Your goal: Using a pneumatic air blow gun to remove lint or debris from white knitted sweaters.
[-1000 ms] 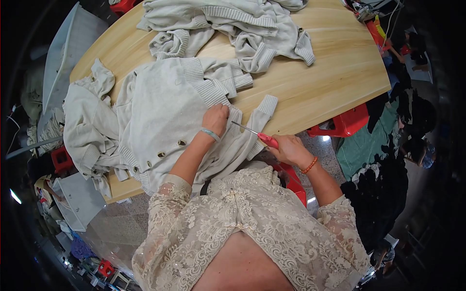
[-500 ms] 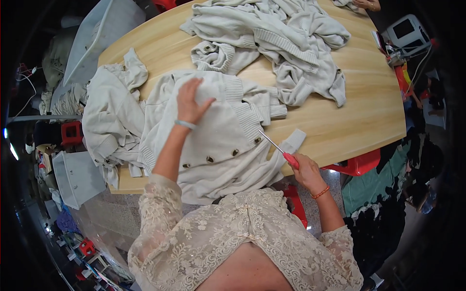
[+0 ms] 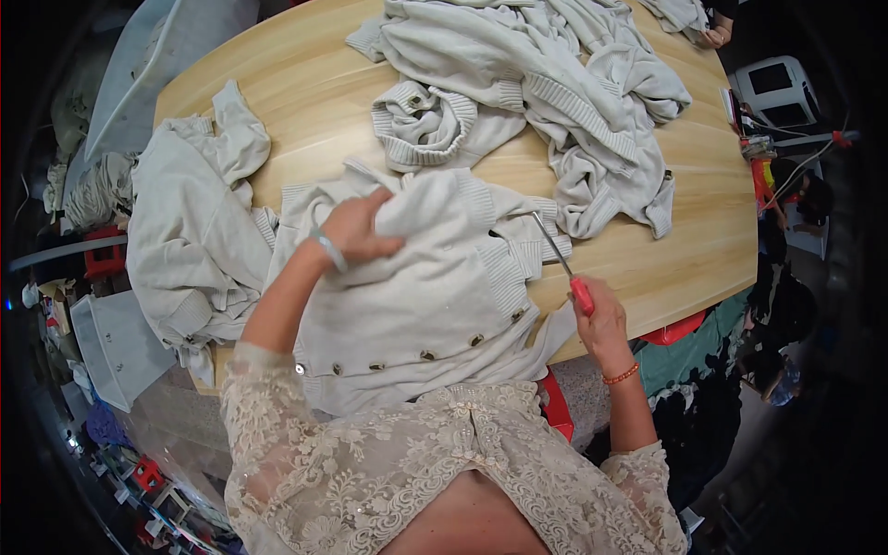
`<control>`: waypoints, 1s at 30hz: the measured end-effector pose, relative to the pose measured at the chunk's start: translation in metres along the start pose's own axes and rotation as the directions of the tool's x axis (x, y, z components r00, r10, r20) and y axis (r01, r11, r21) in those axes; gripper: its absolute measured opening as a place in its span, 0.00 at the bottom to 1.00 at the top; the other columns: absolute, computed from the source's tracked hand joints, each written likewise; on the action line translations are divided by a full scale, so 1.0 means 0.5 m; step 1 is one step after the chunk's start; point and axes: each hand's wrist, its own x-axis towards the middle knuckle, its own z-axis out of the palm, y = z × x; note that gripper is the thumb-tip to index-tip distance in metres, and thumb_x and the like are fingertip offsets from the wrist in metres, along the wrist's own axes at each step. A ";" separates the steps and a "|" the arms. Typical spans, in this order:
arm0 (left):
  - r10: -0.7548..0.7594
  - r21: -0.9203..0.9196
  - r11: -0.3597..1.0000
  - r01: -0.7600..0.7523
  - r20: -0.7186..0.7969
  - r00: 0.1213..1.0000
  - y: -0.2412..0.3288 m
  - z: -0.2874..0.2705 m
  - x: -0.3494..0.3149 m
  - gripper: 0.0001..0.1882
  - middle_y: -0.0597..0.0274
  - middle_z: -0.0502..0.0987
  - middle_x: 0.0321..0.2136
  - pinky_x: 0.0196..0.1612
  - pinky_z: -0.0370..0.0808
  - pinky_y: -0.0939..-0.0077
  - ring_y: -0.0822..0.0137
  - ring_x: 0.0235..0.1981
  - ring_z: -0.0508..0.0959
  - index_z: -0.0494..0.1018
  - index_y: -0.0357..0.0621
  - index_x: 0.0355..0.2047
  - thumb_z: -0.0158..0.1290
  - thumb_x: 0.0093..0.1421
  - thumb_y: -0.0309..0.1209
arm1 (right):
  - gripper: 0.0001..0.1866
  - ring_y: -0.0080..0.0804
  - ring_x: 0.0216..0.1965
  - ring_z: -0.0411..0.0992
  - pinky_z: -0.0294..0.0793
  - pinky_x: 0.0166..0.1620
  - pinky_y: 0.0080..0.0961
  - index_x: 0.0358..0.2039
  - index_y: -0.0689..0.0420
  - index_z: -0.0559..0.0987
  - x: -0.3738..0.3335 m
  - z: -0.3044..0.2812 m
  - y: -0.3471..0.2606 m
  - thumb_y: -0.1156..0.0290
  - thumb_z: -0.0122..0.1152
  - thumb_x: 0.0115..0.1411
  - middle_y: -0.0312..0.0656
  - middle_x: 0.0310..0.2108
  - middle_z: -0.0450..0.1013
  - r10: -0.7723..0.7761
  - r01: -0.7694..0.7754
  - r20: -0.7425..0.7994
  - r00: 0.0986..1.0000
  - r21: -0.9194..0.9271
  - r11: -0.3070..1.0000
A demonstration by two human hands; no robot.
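Table (image 3: 647,268) of pale wood carries a heap of cream knitwear (image 3: 555,83) at its far side; nearer lies a buttoned cream cardigan (image 3: 416,305), its upper fold clutched in the left hand (image 3: 359,229), fingers closed. The right hand (image 3: 601,319) grips red-handled scissors (image 3: 562,264).

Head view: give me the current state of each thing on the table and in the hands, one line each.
Buttoned cardigan: spread flat on the table, button row toward the person.
Left hand: shut on a fold of the buttoned cardigan near its top.
Right hand: grip shut on the red-handled tool.
Red-handled tool: held, metal tip pointing at the cardigan's ribbed edge.
Knitwear pile: crumpled, untouched.
Left garment: bunched, hanging over the table edge.
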 end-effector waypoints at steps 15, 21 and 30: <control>0.572 -0.075 0.819 -0.569 0.029 0.820 0.186 0.157 -0.316 0.20 0.67 0.69 0.22 0.30 0.70 0.75 0.68 0.23 0.73 0.72 0.43 0.45 0.50 0.49 0.29 | 0.16 0.34 0.21 0.73 0.71 0.30 0.29 0.31 0.64 0.79 0.349 0.090 -0.146 0.61 0.62 0.57 0.49 0.18 0.73 -0.101 -0.011 0.382 0.918 0.279 0.960; 0.542 -0.100 0.838 -0.537 0.026 0.840 0.181 0.165 -0.319 0.22 0.67 0.72 0.23 0.31 0.72 0.75 0.67 0.24 0.74 0.73 0.44 0.45 0.52 0.46 0.30 | 0.27 0.50 0.36 0.76 0.72 0.41 0.37 0.47 0.60 0.75 0.283 0.219 -0.205 0.61 0.71 0.49 0.54 0.35 0.77 -0.248 0.192 0.684 0.686 0.159 0.968; 0.488 -0.145 0.868 -0.475 0.076 0.869 0.188 0.152 -0.326 0.25 0.66 0.73 0.28 0.37 0.72 0.73 0.65 0.29 0.75 0.71 0.45 0.48 0.53 0.46 0.30 | 0.28 0.28 0.31 0.71 0.71 0.39 0.30 0.44 0.65 0.75 0.254 0.188 -0.158 0.60 0.72 0.48 0.55 0.26 0.72 -0.199 -0.104 0.740 0.643 0.342 0.934</control>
